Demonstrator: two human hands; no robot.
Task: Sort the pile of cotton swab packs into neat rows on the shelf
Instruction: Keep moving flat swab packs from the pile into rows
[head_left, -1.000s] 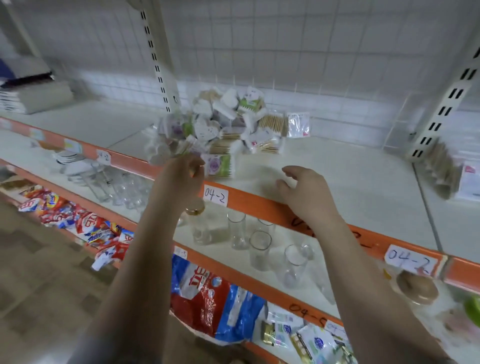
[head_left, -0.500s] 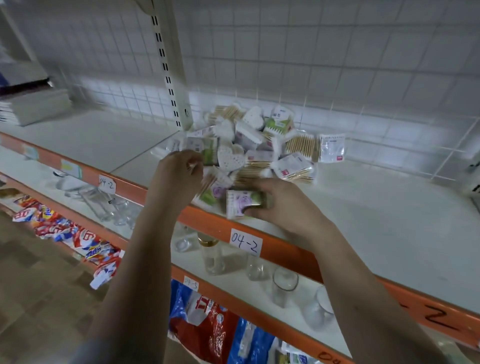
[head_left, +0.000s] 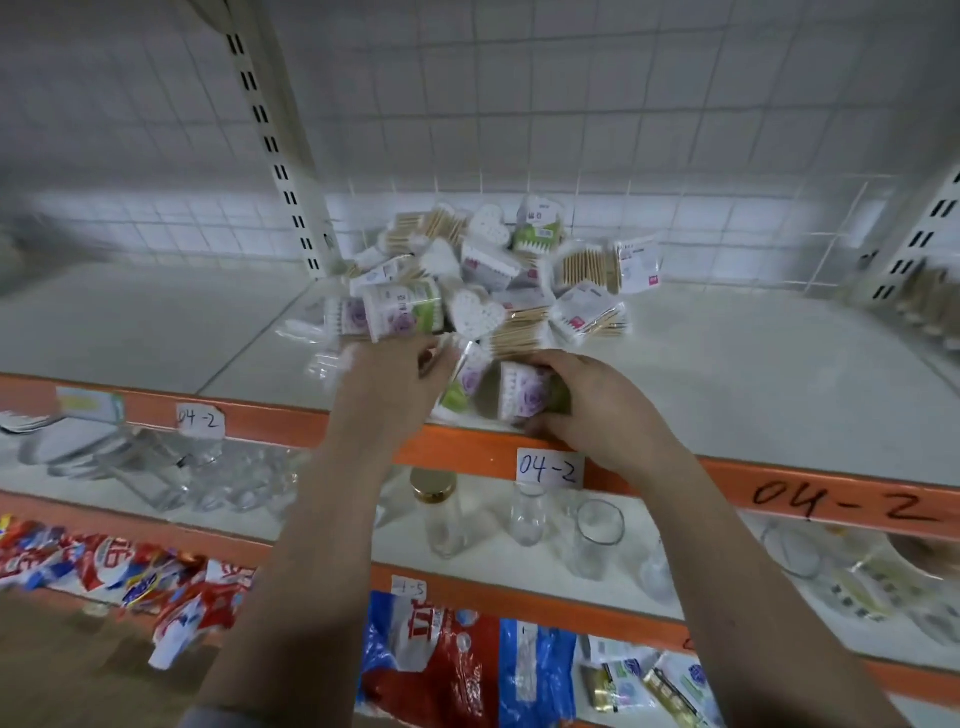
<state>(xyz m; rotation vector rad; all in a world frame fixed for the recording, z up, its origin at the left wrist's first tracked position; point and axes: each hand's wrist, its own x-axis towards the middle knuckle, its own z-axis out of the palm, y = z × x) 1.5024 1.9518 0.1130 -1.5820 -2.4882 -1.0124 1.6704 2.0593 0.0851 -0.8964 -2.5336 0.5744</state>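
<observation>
Shelf (head_left: 753, 384): white board, orange front rail; pile of cotton swab packs (head_left: 488, 280) heaped near back
Right hand (head_left: 587, 405): grips purple-flowered pack (head_left: 522, 397) at front edge
Left hand (head_left: 384, 379): fingers among packs; grip unclear

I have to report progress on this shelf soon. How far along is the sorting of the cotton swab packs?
Barely started: no neat rows show on the white shelf. In hand: the right hand grips a purple-flowered cotton swab pack at the front edge, and the left hand reaches into the heap beside a green-and-purple pack. Left: nearly the whole jumbled pile of swab packs.
</observation>
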